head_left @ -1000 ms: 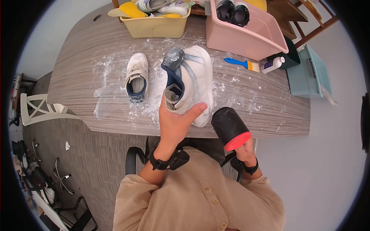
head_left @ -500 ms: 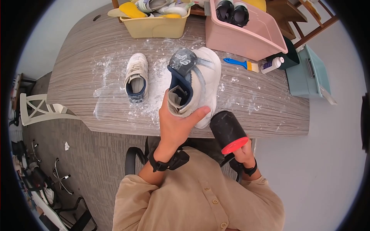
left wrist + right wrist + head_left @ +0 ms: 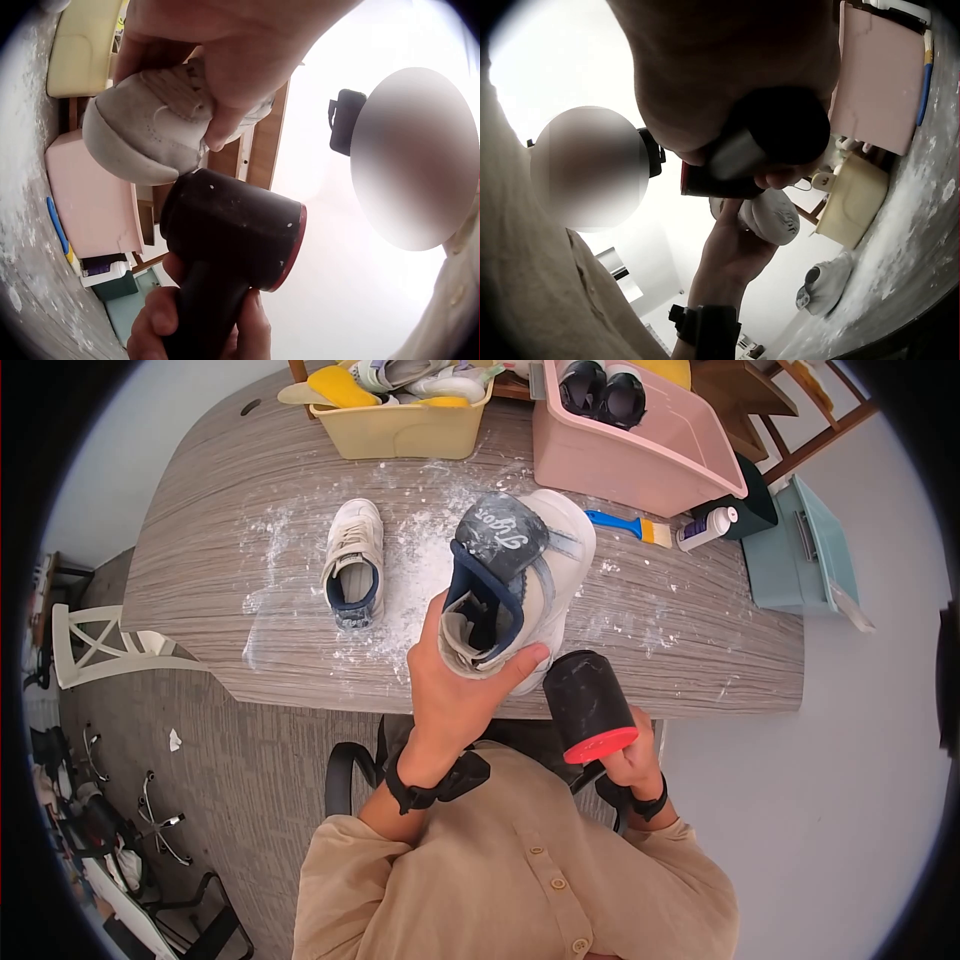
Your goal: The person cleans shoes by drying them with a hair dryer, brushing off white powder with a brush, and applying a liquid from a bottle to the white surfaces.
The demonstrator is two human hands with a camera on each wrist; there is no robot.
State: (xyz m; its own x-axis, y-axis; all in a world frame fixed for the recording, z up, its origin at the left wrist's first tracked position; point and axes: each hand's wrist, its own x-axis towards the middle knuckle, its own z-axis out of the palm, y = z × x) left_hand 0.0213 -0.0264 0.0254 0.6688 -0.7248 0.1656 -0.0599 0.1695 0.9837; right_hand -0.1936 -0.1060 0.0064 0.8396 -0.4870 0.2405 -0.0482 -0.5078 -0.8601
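Note:
A white sneaker (image 3: 565, 590) with navy lining and a dark lettered heel patch is held above the table by my left hand (image 3: 450, 695). Its fingers grip the tongue and lace side, with the thumb along the near edge. My right hand (image 3: 635, 755) holds a black hair dryer (image 3: 588, 700) with a red rear rim by its handle. In the left wrist view the dryer's nozzle end (image 3: 174, 210) is right at the underside of the sneaker (image 3: 142, 127). The matching sneaker (image 3: 355, 560) stands on the table to the left, toe away from me.
White powder (image 3: 410, 590) is scattered over the wooden table (image 3: 200, 550). At the back stand a yellow bin (image 3: 400, 435) of shoes and a pink bin (image 3: 640, 460) with dark shoes. A blue-handled brush (image 3: 630, 525) and white bottle (image 3: 707, 530) lie right, by a teal box (image 3: 800, 560).
The held sneaker has turned and shifted to the right, so its heel patch now faces up more. The hair dryer has moved slightly left and toward me, still in my right hand.

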